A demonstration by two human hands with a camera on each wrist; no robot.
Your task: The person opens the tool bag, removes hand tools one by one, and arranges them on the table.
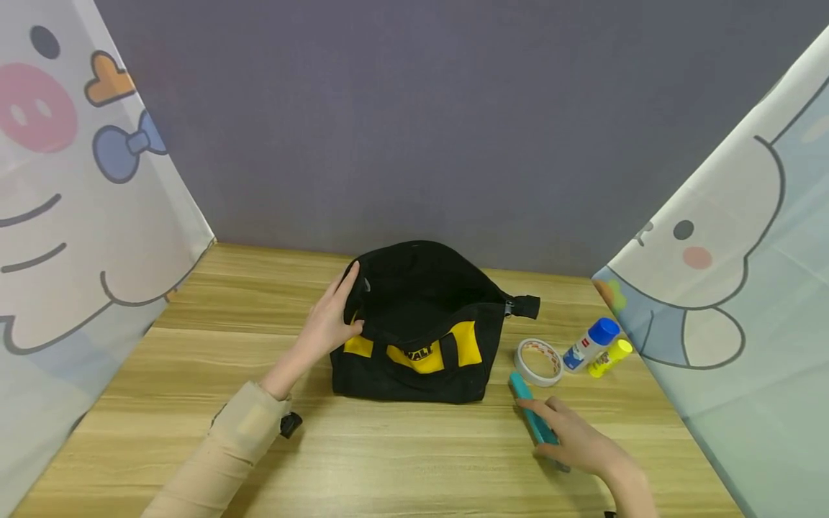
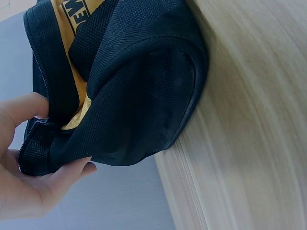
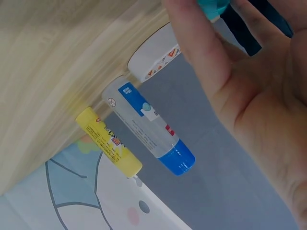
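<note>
A black and yellow tool bag (image 1: pixel 414 385) stands on the table with its zipped mouth wide open. My left hand (image 1: pixel 327 324) grips the left end of its rim. In the left wrist view, the thumb lies on one side of the zipper edge (image 2: pixel 41 67) and the fingers lie on the other. To the right of the bag, my right hand (image 1: pixel 579 439) holds a long teal stapler (image 1: pixel 534 417) with a greyish near end, fingers reaching over it and thumb close beside it. The right wrist view shows only part of the stapler (image 3: pixel 213 7), behind the fingers.
Beyond the stapler lies a white roll of tape (image 1: pixel 523 369). A glue stick with a blue cap (image 1: pixel 604 330) and a smaller yellow glue stick (image 1: pixel 609 358) are to its right. A grey wall (image 1: pixel 414 129) and printed side curtains (image 1: pixel 745 288) border the wooden table (image 1: pixel 388 460).
</note>
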